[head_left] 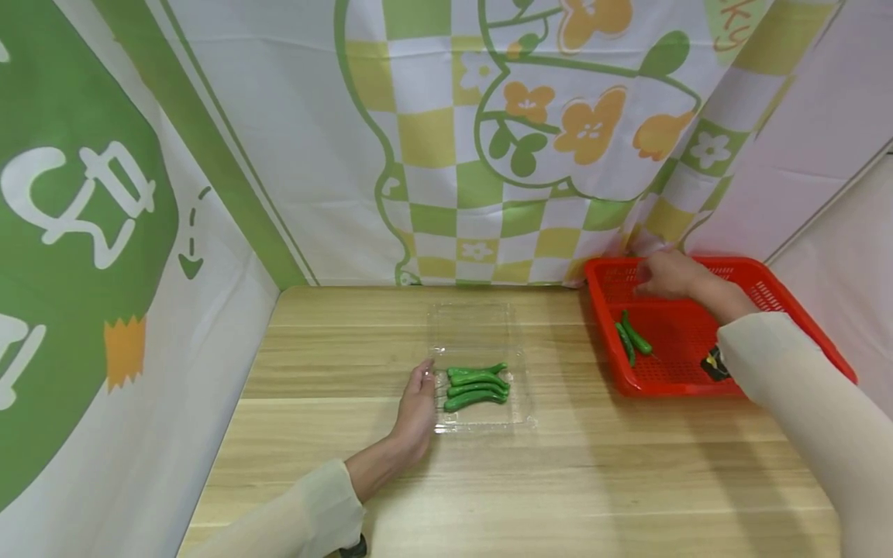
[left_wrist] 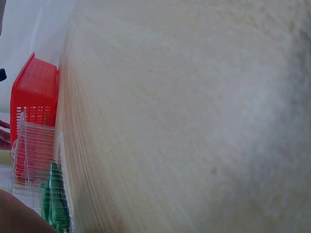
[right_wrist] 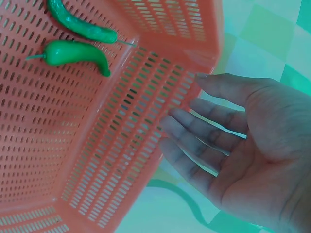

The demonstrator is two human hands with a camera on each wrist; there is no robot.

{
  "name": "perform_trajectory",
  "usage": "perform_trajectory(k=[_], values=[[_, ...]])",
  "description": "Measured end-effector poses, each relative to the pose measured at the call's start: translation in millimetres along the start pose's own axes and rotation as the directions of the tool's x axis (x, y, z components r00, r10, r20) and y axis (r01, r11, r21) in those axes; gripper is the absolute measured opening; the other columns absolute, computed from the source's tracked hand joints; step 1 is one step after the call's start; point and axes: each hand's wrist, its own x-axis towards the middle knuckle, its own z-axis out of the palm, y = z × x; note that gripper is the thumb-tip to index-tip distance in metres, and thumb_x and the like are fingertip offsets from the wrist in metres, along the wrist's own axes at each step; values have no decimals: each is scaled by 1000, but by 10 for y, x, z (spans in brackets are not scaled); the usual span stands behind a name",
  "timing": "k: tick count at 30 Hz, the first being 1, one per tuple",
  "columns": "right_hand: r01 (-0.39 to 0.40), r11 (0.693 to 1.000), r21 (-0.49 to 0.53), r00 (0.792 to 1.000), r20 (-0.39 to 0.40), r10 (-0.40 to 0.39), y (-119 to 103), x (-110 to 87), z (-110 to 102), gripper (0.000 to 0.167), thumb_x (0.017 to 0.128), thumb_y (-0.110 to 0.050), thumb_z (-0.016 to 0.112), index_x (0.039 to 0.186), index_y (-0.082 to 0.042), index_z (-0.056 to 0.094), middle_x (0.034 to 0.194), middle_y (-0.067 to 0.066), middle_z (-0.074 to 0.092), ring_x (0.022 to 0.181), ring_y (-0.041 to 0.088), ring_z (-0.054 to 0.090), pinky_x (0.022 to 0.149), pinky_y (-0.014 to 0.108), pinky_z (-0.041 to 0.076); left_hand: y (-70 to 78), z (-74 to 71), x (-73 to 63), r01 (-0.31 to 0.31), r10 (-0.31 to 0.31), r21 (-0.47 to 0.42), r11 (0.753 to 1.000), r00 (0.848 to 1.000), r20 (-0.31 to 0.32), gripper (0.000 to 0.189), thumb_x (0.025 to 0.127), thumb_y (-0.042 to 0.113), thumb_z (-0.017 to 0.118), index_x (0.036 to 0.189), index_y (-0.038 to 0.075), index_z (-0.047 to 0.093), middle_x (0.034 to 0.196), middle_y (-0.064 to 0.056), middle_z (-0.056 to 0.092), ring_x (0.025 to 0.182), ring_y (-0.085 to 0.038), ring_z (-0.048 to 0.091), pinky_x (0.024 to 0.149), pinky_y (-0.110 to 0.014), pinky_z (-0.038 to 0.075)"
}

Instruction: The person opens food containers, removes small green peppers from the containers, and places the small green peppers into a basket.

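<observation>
On the wooden table lies a clear plastic box (head_left: 481, 426) with its lid folded back, holding several green chili peppers (head_left: 477, 384) side by side. My left hand (head_left: 417, 411) rests along the left side of the box, fingertips right at its edge near the hinge. In the right wrist view my right hand (right_wrist: 257, 145) has its fingers spread and relaxed, with nothing between them. It hovers at the far rim of the red basket (head_left: 603, 341). Two more green chili peppers (right_wrist: 75, 52) lie on the basket floor, away from the hand.
The perforated basket stands at the table's back right, against a patterned cloth backdrop (head_left: 432, 155). A white and green cloth wall (head_left: 209, 310) borders the left side. Beneath the right sleeve (head_left: 788, 364) shows a small black item (head_left: 713, 364) with yellow marks.
</observation>
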Motion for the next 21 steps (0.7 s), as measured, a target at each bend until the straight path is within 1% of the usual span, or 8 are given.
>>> perform_trajectory(k=[2,5,9,12,16,18,19,21], values=[[4,1000,12,999,-37,-4,-64,-13,-14,28,84,-6,83,100,10,67,86,16,70,82,36,68,79,59,58,3,2,1,1,-1,2,1000,1000,1,52,116,18,24,166,5,22,175,-24,12,162,-44,2,132,-61,2],[4,1000,-2,997,-72,-4,-166,-29,-30,33,84,-7,84,105,11,66,91,20,69,84,38,68,79,60,58,1,7,6,1,-1,2,1000,1000,0,52,116,17,24,166,4,22,175,-25,11,162,-44,2,132,-61,1],[-7,999,-47,997,-72,4,-313,-39,-61,25,86,-12,83,101,7,74,95,20,73,87,39,70,81,61,58,-9,6,7,3,-3,4,1000,1000,1,52,116,17,24,166,4,22,175,-24,11,162,-44,1,132,-61,1],[-3,999,-52,997,-72,-1,-432,-40,-77,29,88,-13,81,108,7,74,100,21,76,91,40,71,84,62,58,-20,1,12,9,-9,2,1000,1000,0,52,116,17,24,166,5,23,175,-23,12,162,-43,1,132,-60,1],[6,998,-62,997,-72,-10,-599,-46,-89,34,92,-16,79,115,7,73,107,23,77,93,42,73,88,70,55,-23,-1,16,5,-5,-1,1000,1000,2,52,116,17,24,166,5,23,175,-24,11,162,-43,1,132,-61,1],[12,998,-56,997,-77,-16,-686,-49,-88,35,92,-16,79,118,7,72,107,22,77,89,39,73,86,67,56,-18,0,13,1,-1,-1,1000,1000,2,52,116,17,24,166,5,23,175,-25,11,162,-44,1,132,-61,0],[17,999,-52,996,-82,-21,-729,-50,-87,31,92,-15,78,115,6,72,101,20,77,84,36,72,83,63,57,-16,1,11,-1,1,-1,1000,1000,3,52,116,17,24,166,4,22,175,-25,11,162,-44,0,131,-61,0],[27,999,-36,995,-95,-30,-811,-52,-78,25,92,-14,78,110,2,73,92,13,75,75,28,66,71,51,59,-16,1,9,0,0,-4,1000,1000,3,52,116,17,24,167,5,22,175,-25,11,162,-43,0,132,-61,0]])
